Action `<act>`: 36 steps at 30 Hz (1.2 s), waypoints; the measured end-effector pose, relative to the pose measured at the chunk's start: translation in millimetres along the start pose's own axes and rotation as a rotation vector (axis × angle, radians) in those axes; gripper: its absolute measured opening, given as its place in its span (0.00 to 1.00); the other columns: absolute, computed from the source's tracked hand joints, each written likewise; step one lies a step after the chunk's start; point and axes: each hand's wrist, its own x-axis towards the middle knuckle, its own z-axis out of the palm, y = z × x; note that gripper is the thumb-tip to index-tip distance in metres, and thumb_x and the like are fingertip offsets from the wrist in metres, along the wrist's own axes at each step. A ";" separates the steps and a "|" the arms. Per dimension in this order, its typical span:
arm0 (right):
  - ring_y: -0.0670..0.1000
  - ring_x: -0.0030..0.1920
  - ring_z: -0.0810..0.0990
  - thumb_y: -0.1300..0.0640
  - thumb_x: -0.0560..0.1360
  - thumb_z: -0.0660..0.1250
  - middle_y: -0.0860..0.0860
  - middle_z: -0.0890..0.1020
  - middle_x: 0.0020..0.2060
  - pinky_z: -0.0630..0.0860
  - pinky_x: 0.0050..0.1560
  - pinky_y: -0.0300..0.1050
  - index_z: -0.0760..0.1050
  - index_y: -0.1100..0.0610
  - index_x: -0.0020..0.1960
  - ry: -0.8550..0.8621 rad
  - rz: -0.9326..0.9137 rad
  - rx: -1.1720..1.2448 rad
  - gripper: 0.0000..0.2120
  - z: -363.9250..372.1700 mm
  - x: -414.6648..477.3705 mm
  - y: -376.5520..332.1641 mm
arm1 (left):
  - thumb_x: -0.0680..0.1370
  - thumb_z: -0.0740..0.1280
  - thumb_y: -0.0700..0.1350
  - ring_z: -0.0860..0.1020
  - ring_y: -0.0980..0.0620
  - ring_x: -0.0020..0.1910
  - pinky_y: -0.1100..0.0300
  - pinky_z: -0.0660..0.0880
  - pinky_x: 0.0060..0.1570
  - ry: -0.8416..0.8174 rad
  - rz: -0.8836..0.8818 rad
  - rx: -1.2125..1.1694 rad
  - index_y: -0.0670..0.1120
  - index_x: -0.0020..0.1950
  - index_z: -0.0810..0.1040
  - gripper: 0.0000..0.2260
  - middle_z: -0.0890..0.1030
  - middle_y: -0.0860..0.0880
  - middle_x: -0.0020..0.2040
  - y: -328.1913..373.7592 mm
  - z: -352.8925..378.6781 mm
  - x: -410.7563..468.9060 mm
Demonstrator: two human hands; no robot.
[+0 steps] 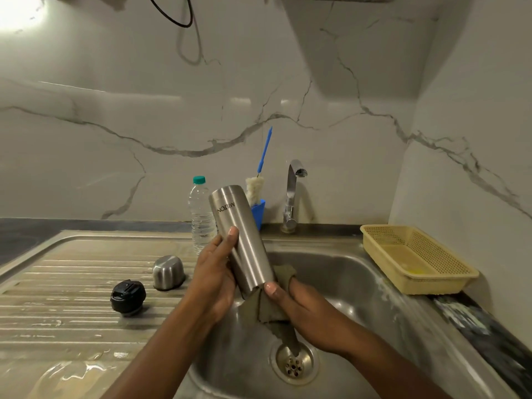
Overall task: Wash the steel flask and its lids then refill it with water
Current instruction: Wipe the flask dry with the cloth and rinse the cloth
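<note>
Gripping smooth cylindrical steel flask [240, 240], right hand [299, 305] presses cloth [266, 309].

White marble-look wall [115, 139] with grey veins runs behind and along the right; a bright light [17, 10] glares far left, above a dark countertop [17, 234]

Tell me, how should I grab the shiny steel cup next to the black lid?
Come from above and pinch the steel cup across its side walls, low down. It stands mouth-down on the draining board, so no rim shows, and its rounded top looks slippery.
</note>
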 end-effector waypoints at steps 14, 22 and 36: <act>0.60 0.55 0.86 0.43 0.83 0.64 0.61 0.86 0.54 0.81 0.63 0.58 0.82 0.58 0.60 0.001 0.070 0.401 0.20 -5.7 2.9 -2.4 | 0.82 0.68 0.53 0.84 0.40 0.59 0.41 0.82 0.57 0.005 -0.021 -0.131 0.45 0.68 0.77 0.18 0.84 0.37 0.62 -8.4 0.0 -0.2; 0.48 0.39 0.86 0.45 0.81 0.69 0.50 0.87 0.38 0.83 0.39 0.44 0.84 0.52 0.48 0.306 -0.132 -0.152 0.12 -8.1 1.1 -1.4 | 0.79 0.71 0.52 0.82 0.39 0.64 0.38 0.78 0.66 0.137 0.067 -0.158 0.43 0.69 0.76 0.22 0.84 0.38 0.62 -9.9 -1.3 7.3; 0.59 0.51 0.86 0.50 0.79 0.71 0.64 0.87 0.49 0.82 0.57 0.60 0.85 0.63 0.54 0.155 -0.005 0.433 0.15 -10.0 6.5 4.4 | 0.78 0.71 0.53 0.79 0.37 0.69 0.33 0.73 0.70 0.090 0.075 -0.269 0.41 0.71 0.75 0.26 0.79 0.35 0.70 -3.1 -5.9 9.4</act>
